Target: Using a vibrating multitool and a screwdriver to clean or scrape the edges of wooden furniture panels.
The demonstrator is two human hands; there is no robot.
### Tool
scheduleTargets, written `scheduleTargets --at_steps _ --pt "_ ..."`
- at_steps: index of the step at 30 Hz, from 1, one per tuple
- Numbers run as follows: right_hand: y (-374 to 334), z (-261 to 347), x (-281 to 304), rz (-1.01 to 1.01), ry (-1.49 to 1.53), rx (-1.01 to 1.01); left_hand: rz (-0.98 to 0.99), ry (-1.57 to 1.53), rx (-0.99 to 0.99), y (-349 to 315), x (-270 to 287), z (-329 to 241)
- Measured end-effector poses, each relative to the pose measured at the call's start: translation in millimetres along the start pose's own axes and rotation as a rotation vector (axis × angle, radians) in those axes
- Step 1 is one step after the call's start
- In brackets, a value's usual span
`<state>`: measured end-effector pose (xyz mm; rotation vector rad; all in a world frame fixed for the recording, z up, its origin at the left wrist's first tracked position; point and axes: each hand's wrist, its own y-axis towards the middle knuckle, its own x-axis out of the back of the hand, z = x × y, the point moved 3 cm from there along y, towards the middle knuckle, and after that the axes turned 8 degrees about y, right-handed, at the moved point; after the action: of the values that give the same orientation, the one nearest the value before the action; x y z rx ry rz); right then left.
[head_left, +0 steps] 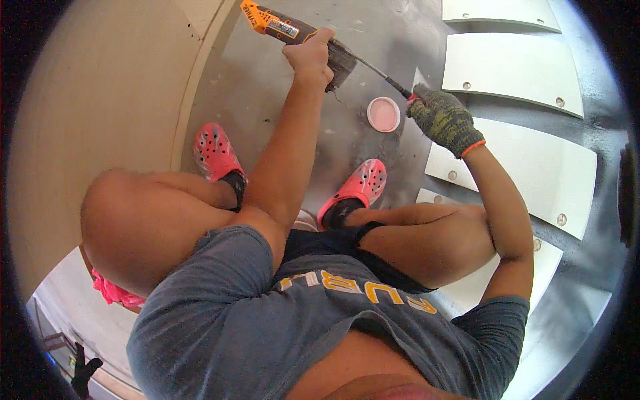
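Observation:
My bare left hand (310,59) is closed around an orange and black power tool (277,25), whose dark block-shaped end (341,65) sticks out below the fingers. My right hand (443,120), in a green and grey knitted glove with an orange cuff, grips the dark end of a thin rod (381,72). The rod looks like a screwdriver, but its handle is mostly hidden by the glove. Its far tip reaches the dark end of the power tool; I cannot tell whether they touch. Below the rod, a round white lid (384,115) with pink paste lies on the floor.
Several curved white panels (510,67) with round inset fittings lie in a row on the right. A tall beige board (127,87) rises at the left. My pink clogs (217,152) stand on the grey floor (293,117), and my bent knees frame the space between.

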<state>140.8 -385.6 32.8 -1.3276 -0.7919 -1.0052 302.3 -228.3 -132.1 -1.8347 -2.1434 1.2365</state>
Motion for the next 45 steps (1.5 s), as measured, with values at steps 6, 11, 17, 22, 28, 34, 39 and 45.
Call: scheduleTargets --at_steps 6,11,17,22,28,34,39,45 --pt "-1 -13 -18 0.134 0.328 0.016 -0.01 0.051 -0.077 -9 -1 -5" --pt "-2 -16 -27 0.368 0.93 -0.349 0.081 0.033 -0.048 -8 -1 -10" --pt "1 0 4 -0.399 -0.059 0.048 -0.019 0.006 -0.037 8 4 -5" --pt "-3 -21 -3 -0.169 -0.047 0.141 -0.038 -0.021 -0.072 0 -9 0" --pt "-4 0 11 0.19 0.246 0.12 -0.033 -0.014 -0.093 -9 -6 -5" --pt "-3 -23 -8 0.228 0.641 -0.189 0.054 0.008 -0.045 -20 -7 -13" --pt "0 -29 -11 -0.333 0.047 -0.029 0.078 0.003 -0.134 -16 -11 -6" --pt "0 -6 -4 -0.011 0.205 -0.184 0.04 0.04 -0.108 -7 -9 -5"
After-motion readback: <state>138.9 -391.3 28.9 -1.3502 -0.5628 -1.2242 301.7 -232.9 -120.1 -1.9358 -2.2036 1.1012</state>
